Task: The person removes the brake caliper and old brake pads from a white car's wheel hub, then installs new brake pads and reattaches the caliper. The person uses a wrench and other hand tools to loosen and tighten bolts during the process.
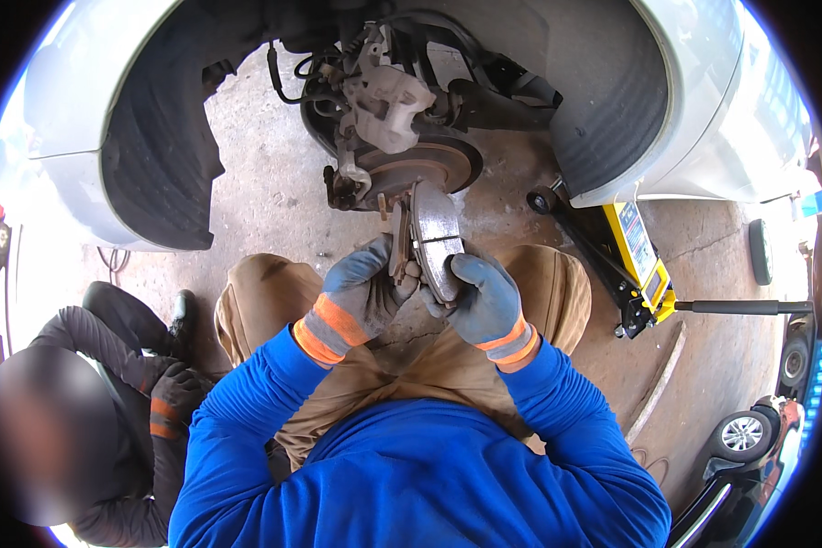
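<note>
Both my hands wear grey gloves with orange cuffs. My left hand is closed on a rusty brown brake pad, held nearly edge-on. In my right hand is a second brake pad, its grey, grooved friction face turned up. The two pads stand side by side, close together, above my knees. Just beyond them are a rusty brake disc and a pale grey brake caliper inside the wheel arch. My fingertips under the pads are partly hidden.
A light-coloured car fender curves round the dark wheel-arch liner. To the right stands a yellow and black floor jack with its long handle. A co-worker in dark clothes with a gloved hand sits close at my left.
</note>
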Motion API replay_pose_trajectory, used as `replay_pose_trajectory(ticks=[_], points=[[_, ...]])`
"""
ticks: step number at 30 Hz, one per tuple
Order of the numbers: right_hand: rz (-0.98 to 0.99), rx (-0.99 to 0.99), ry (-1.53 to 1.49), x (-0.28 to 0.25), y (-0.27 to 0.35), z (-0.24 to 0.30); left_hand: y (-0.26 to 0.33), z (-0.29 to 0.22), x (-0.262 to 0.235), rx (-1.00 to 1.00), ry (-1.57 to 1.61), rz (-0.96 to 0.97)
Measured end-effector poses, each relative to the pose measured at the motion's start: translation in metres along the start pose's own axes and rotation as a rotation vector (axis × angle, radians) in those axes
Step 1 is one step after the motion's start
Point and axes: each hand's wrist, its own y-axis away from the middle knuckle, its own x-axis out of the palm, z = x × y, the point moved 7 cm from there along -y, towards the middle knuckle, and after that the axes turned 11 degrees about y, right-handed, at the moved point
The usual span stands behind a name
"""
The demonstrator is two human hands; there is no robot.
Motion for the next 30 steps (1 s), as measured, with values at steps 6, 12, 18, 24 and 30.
replay_pose_trajectory(ticks=[6,12,18,24,30], points=[[-0.003,0.003,0.000,0.000,0.000,0.000,-0.001,-0.001,-0.002,-0.004,-0.011,0.032],[-0.050,-0.050,0.023,0.004,0.002,0.007,-0.002,-0.005,0.012,0.036,-0.136,0.211],[-0.185,-0.134,0.107,-0.011,0.003,0.014,0.005,-0.017,0.022,0.179,-0.430,0.115],[-0.181,-0.109,0.147,-0.012,0.006,0.015,0.006,-0.019,0.015,0.232,-0.557,0.061],[-0.171,-0.179,0.162,-0.010,0.007,0.021,0.007,-0.017,0.024,0.197,-0.523,0.123]])
